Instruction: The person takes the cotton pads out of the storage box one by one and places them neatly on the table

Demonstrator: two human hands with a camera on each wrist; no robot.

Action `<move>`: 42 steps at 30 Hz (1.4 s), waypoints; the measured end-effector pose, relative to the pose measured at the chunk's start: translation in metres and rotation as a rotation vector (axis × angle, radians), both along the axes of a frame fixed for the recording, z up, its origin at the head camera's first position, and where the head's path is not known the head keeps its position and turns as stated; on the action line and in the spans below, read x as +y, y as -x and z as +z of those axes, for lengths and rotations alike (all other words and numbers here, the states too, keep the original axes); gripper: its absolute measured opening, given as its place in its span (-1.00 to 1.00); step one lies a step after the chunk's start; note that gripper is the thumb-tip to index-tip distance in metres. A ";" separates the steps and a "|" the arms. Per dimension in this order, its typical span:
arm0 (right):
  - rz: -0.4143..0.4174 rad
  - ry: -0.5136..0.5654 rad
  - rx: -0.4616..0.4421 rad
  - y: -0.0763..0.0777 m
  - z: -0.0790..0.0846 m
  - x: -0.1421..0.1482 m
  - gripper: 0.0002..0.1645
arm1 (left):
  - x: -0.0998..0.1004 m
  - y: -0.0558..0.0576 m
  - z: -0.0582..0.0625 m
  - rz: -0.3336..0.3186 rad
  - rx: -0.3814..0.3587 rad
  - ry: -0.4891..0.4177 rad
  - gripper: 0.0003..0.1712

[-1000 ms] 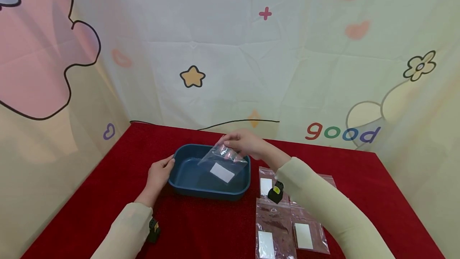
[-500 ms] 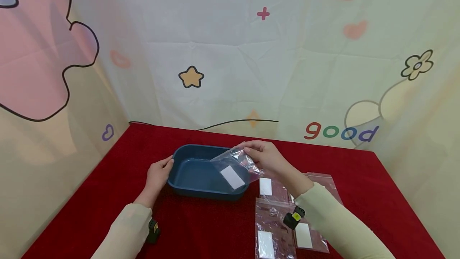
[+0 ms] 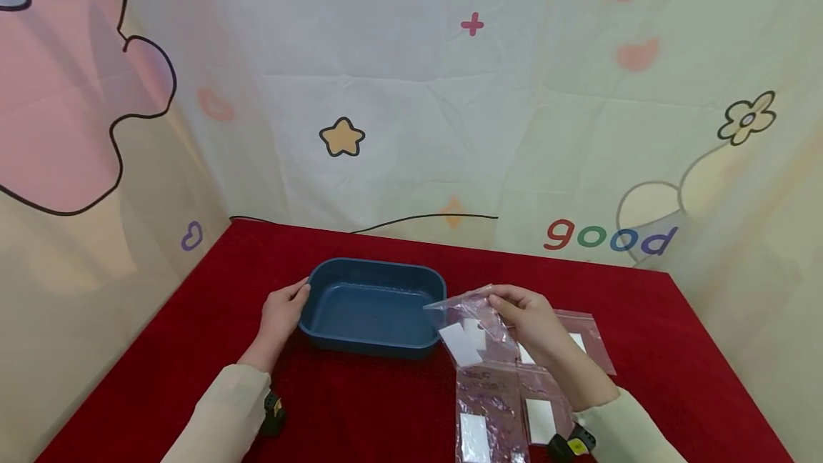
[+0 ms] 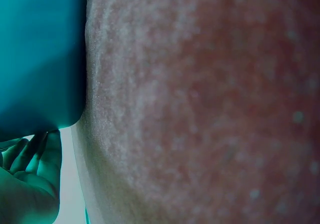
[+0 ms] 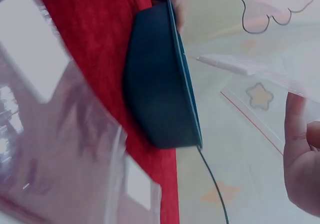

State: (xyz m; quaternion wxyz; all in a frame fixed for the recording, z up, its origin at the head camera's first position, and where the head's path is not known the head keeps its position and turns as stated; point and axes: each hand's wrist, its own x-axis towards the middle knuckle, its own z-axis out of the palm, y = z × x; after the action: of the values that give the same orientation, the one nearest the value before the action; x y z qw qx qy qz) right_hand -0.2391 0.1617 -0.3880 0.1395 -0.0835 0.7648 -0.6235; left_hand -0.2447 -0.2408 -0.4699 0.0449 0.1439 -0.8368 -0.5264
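Observation:
A blue plastic tub [image 3: 373, 309] with rounded corners stands upright on the table, and nothing lies in it. My left hand [image 3: 281, 314] holds the tub's left end at the rim. Pinched at its top edge by my right hand [image 3: 530, 320] is a clear zip bag [image 3: 495, 331] with a white rectangular label. It hangs just right of the tub, above other clear zip bags [image 3: 495, 406]. In the right wrist view the held bag [image 5: 240, 66] shows at the upper right, partly out of frame.
Several flat zip bags with white rectangles lie side by side right of the tub, some hidden under my right arm. A red cloth [image 3: 360, 406] covers the table. A printed curtain [image 3: 398, 91] hangs behind it and along the sides.
My right hand has carried the zip bag from over the tub to the right and toward me, above the other bags. The left hand has stayed at the tub's rim.

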 end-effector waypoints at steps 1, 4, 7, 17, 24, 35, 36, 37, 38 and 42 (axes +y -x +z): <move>-0.009 -0.011 0.001 -0.002 -0.001 0.004 -0.52 | 0.000 0.000 0.000 0.000 -0.001 0.003 -0.47; -0.035 -0.026 -0.008 -0.008 -0.004 0.019 -0.57 | 0.001 -0.001 0.001 -0.001 -0.003 0.002 -0.47; -0.047 -0.012 -0.014 -0.013 -0.007 0.034 -0.67 | 0.001 -0.001 0.001 -0.002 -0.009 -0.003 -0.47; -0.141 -0.034 -0.054 -0.028 -0.021 0.085 -0.61 | -0.002 0.001 0.001 -0.008 -0.006 -0.029 -0.47; -0.156 -0.069 -0.163 -0.034 -0.028 0.126 -0.60 | -0.001 0.002 0.000 0.002 -0.001 -0.006 -0.47; -0.093 -0.117 -0.185 -0.031 -0.033 0.152 -0.67 | 0.000 0.000 -0.001 -0.004 -0.012 0.002 -0.48; -0.109 -0.139 -0.171 -0.031 -0.033 0.152 -0.70 | 0.000 0.000 -0.001 -0.005 -0.012 0.002 -0.48; -0.121 -0.161 -0.156 -0.031 -0.032 0.152 -0.74 | 0.000 0.000 0.000 -0.006 -0.011 0.001 -0.48; -0.134 -0.176 -0.148 -0.030 -0.033 0.152 -0.76 | 0.000 0.000 0.000 -0.006 -0.011 -0.003 -0.48; -0.089 -0.160 -0.200 -0.029 -0.040 0.162 -0.72 | -0.001 0.000 0.000 -0.003 -0.013 -0.012 -0.47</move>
State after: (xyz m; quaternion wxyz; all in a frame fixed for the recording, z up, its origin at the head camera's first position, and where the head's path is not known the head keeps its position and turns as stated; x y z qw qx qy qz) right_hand -0.2103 0.3238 -0.4283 0.1935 0.0246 0.7972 -0.5713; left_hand -0.2450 -0.2417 -0.4700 0.0377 0.1464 -0.8341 -0.5305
